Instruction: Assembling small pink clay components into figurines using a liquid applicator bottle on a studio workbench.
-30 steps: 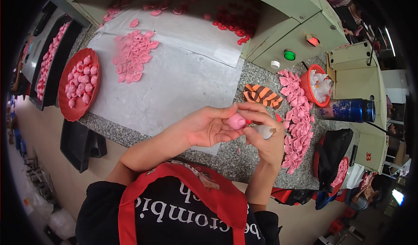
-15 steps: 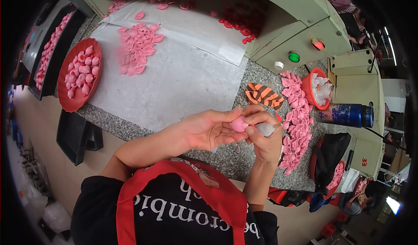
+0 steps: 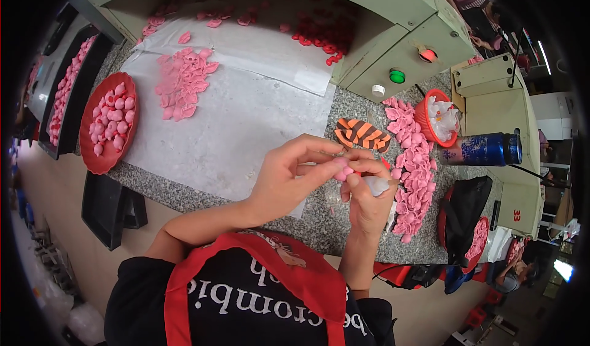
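Observation:
My left hand (image 3: 286,177) pinches a small rounded pink piece (image 3: 340,169) between thumb and fingers, above the speckled worktop. The fingertips of my right hand (image 3: 369,208) close on the same piece from the right, where a bit of red shows. A small translucent white squeeze bottle (image 3: 377,185) is tucked in that right hand, its far end hidden by the fingers. Just beyond lies an orange and dark striped oval piece (image 3: 362,134). To the right of my right hand runs a long heap of pink petal-like pieces (image 3: 413,177).
A red scalloped dish (image 3: 92,152) of round pink pieces stands left. White paper (image 3: 246,112) bears more pink pieces. Back right are a red tub (image 3: 425,123) of whitish items, a blue bottle (image 3: 485,149) and a black bag (image 3: 464,217). A greenish cabinet (image 3: 393,45) overhangs the back.
My left hand has turned over, from palm partly up to back showing, its fingers now over the pink piece. Both hands stay on the piece. The whole view has shifted slightly.

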`<action>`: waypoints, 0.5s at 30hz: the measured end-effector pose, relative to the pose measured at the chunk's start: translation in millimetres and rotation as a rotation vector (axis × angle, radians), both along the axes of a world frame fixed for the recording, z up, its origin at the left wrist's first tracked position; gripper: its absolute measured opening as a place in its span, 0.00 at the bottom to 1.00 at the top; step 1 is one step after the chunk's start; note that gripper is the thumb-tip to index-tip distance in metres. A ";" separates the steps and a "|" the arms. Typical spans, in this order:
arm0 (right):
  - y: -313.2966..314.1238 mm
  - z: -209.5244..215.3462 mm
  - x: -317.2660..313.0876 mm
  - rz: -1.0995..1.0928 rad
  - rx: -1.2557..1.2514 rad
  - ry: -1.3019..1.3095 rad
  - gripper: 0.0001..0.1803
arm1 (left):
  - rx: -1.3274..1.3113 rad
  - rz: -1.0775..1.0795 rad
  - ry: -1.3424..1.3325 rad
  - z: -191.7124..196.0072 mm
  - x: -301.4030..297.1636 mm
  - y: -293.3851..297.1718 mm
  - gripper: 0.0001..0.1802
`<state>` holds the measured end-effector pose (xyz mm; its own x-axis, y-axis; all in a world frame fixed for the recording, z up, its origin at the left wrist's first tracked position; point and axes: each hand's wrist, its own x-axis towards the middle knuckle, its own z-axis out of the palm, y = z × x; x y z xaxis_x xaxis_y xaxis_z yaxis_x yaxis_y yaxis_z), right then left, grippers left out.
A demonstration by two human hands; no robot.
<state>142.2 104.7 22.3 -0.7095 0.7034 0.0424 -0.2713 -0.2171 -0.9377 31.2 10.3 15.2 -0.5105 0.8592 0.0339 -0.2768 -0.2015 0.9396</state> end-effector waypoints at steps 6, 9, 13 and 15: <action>-1.9 -6.2 1.1 -0.092 0.148 0.005 0.09 | 0.159 0.007 0.256 6.4 3.2 0.6 0.13; -4.6 -2.1 -0.2 -0.132 0.207 0.008 0.11 | 0.116 0.002 0.168 9.6 6.0 2.3 0.13; -10.1 -2.4 -2.1 -0.141 0.290 -0.005 0.12 | 0.125 0.013 0.012 9.2 5.0 -2.5 0.14; -9.8 -3.4 -0.8 -0.135 0.244 0.023 0.12 | 0.146 0.003 0.056 7.2 5.0 -2.3 0.14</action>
